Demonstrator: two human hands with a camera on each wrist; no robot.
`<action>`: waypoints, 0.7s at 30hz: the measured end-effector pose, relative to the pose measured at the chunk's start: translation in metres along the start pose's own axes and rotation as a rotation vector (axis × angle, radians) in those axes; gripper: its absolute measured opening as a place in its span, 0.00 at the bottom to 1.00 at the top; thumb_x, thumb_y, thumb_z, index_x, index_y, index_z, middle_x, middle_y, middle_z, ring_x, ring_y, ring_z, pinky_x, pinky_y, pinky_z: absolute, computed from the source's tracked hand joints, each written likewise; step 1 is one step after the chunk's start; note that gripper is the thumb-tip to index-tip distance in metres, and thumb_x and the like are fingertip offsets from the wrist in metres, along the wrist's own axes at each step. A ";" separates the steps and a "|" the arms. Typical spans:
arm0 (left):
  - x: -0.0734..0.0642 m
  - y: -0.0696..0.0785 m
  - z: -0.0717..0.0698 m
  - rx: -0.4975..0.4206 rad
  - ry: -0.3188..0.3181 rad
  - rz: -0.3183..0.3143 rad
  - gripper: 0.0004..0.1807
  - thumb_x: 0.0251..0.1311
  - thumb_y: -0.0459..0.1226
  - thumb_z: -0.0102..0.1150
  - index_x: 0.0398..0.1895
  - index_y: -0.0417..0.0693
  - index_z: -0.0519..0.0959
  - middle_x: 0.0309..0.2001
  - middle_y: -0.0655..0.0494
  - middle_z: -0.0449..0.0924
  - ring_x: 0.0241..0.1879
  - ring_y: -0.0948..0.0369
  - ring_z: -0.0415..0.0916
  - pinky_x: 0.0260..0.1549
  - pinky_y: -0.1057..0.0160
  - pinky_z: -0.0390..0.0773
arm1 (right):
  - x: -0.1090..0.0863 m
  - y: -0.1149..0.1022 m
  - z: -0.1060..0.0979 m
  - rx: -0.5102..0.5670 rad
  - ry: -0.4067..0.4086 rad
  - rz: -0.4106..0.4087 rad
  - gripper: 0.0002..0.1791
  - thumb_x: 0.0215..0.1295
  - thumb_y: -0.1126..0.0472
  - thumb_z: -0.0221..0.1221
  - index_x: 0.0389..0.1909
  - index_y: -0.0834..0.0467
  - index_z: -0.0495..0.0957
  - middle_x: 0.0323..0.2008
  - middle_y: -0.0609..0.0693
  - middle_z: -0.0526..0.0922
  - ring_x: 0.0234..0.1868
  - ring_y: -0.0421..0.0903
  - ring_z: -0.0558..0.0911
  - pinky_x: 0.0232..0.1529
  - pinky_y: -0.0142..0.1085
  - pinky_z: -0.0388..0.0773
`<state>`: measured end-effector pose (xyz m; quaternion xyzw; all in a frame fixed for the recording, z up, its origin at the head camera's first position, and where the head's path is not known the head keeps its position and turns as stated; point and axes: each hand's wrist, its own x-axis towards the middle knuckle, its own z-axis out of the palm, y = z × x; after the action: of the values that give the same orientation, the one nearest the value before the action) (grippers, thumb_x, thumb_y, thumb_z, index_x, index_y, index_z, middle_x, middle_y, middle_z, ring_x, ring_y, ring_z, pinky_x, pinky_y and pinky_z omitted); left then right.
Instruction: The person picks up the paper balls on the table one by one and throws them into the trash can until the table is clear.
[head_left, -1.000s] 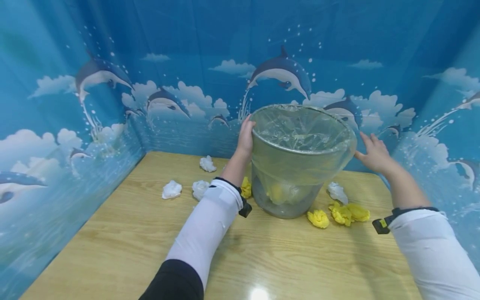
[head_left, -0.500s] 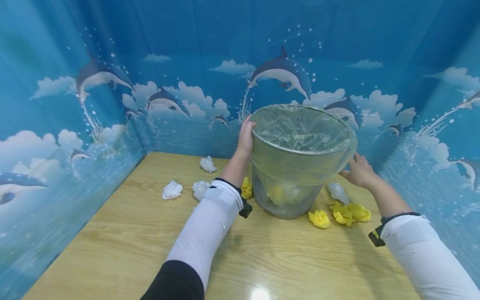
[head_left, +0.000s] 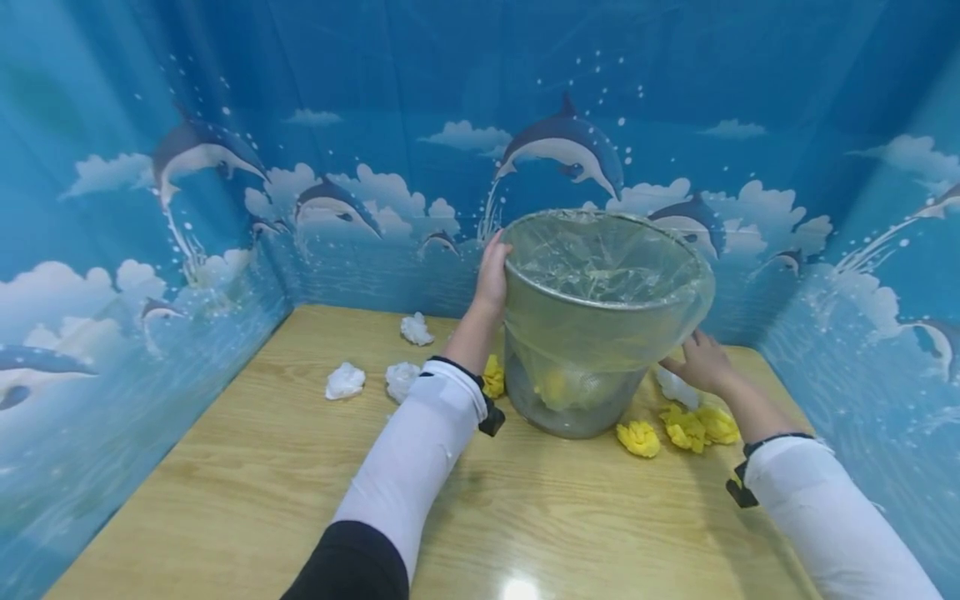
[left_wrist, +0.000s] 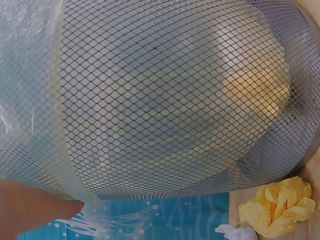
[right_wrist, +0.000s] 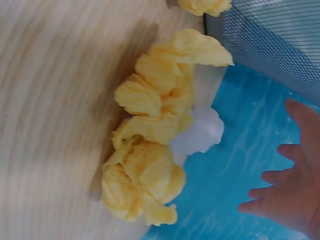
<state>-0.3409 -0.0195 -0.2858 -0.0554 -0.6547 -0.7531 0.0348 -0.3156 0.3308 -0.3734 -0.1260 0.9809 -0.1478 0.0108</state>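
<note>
A metal mesh waste bin (head_left: 577,350), lined with a translucent plastic bag (head_left: 600,258) folded over its rim, stands on the table. Through its mesh, something yellow and whitish (left_wrist: 257,90) shows near the bottom. My left hand (head_left: 491,275) grips the bin's left side at the rim. To the right of the bin my right hand (head_left: 705,364) is lowered with fingers spread, holding nothing. A crumpled white paper (head_left: 677,388) and bunched yellow paper (head_left: 697,427) lie just below that hand. In the right wrist view the fingers (right_wrist: 280,177) are apart from these papers.
A yellow paper ball (head_left: 638,438) lies by the bin's front right. Another yellow ball (head_left: 492,377) is partly behind my left wrist. Several white paper balls (head_left: 345,381) lie on the left of the wooden table (head_left: 247,483). A blue dolphin curtain (head_left: 390,125) encloses the back and sides.
My right hand has come down and leftward from beside the bin's rim to just above the papers at the right. The left hand and the bin have stayed in place.
</note>
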 end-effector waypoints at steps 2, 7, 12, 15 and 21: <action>0.000 0.000 0.000 0.005 0.005 0.003 0.33 0.67 0.46 0.34 0.77 0.57 0.50 0.78 0.56 0.44 0.77 0.54 0.42 0.72 0.47 0.50 | 0.002 0.003 0.005 -0.005 0.022 -0.011 0.46 0.69 0.46 0.54 0.73 0.70 0.45 0.69 0.80 0.43 0.66 0.80 0.48 0.64 0.71 0.48; 0.000 -0.001 0.001 0.000 0.009 0.000 0.33 0.67 0.46 0.34 0.77 0.58 0.51 0.78 0.56 0.45 0.76 0.54 0.43 0.72 0.47 0.51 | 0.003 0.010 0.015 0.005 0.007 0.016 0.46 0.69 0.45 0.54 0.73 0.71 0.46 0.69 0.80 0.44 0.65 0.81 0.49 0.63 0.71 0.49; 0.000 -0.001 0.001 -0.004 0.010 0.003 0.34 0.67 0.46 0.34 0.77 0.57 0.50 0.78 0.56 0.45 0.76 0.53 0.43 0.72 0.47 0.51 | 0.004 0.014 0.019 0.034 -0.073 0.064 0.48 0.71 0.47 0.52 0.74 0.71 0.37 0.68 0.82 0.41 0.65 0.82 0.46 0.63 0.72 0.47; 0.000 -0.001 0.001 -0.003 0.012 0.006 0.34 0.66 0.46 0.35 0.77 0.57 0.51 0.78 0.55 0.45 0.76 0.53 0.44 0.72 0.47 0.52 | 0.005 0.017 0.022 0.058 -0.096 0.065 0.49 0.71 0.47 0.52 0.74 0.69 0.34 0.68 0.82 0.41 0.66 0.81 0.46 0.63 0.72 0.47; 0.000 0.000 0.000 -0.017 0.001 0.008 0.34 0.67 0.46 0.35 0.77 0.56 0.50 0.78 0.56 0.45 0.76 0.53 0.44 0.72 0.47 0.52 | 0.006 0.017 0.026 0.063 -0.096 0.021 0.47 0.70 0.51 0.53 0.74 0.69 0.36 0.68 0.82 0.43 0.65 0.81 0.47 0.63 0.72 0.46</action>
<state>-0.3410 -0.0191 -0.2859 -0.0577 -0.6481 -0.7585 0.0376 -0.3236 0.3377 -0.4036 -0.1223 0.9754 -0.1724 0.0632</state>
